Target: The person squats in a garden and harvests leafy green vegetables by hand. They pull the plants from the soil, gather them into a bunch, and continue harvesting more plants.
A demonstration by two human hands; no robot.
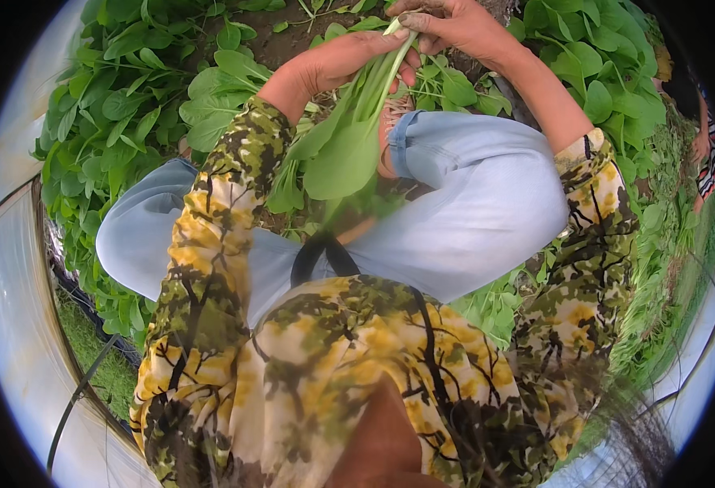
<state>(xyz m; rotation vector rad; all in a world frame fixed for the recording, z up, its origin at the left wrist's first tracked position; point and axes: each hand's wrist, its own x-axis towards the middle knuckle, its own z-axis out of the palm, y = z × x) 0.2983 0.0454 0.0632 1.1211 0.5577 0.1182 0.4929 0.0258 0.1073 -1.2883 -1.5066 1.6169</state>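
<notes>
My left hand (354, 58) is closed around the pale stems of a bunch of leafy greens (348, 152). The broad green leaves hang down between my knees, towards my body. At the root end, the soil-stained fingers and thumb of my right hand (449, 27) pinch the stem bases. Both hands meet there, above the bare soil and a laced shoe (394, 116). Whether roots are still on the stems cannot be made out.
Dense leafy plants (119, 104) grow at the left, more (595, 67) at the right. Loose greens (455, 91) lie on the ground beyond my shoe. Plastic sheeting (22, 293) borders the left side. Another person's hand (700, 146) shows at the far right.
</notes>
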